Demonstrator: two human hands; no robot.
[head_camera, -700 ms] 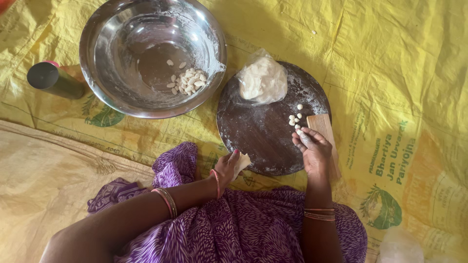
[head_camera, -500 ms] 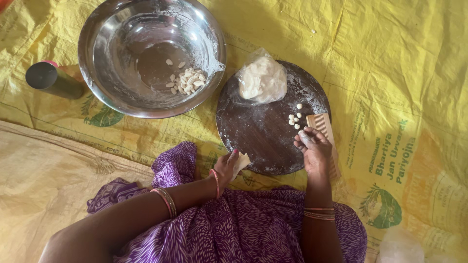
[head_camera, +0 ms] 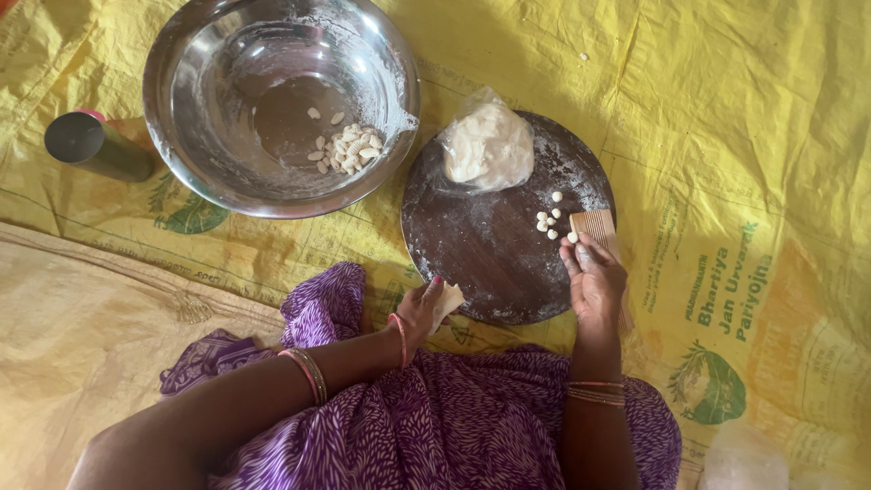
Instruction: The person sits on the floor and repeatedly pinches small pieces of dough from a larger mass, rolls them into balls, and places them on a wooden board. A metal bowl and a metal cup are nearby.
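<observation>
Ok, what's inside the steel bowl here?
The steel bowl holds a small heap of pale shaped dough pieces and floury streaks on its walls. Whatever lies beneath the heap is covered.

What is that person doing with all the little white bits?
A person sitting on a yellow mat is working at a round dark wooden board. The right hand presses on a small ridged wooden comb at the board's edge, beside a few tiny white dough balls. The left hand holds a small piece of pale dough. A bagged lump of white dough sits on the board, and shaped dough pieces lie in the big steel bowl.
</observation>
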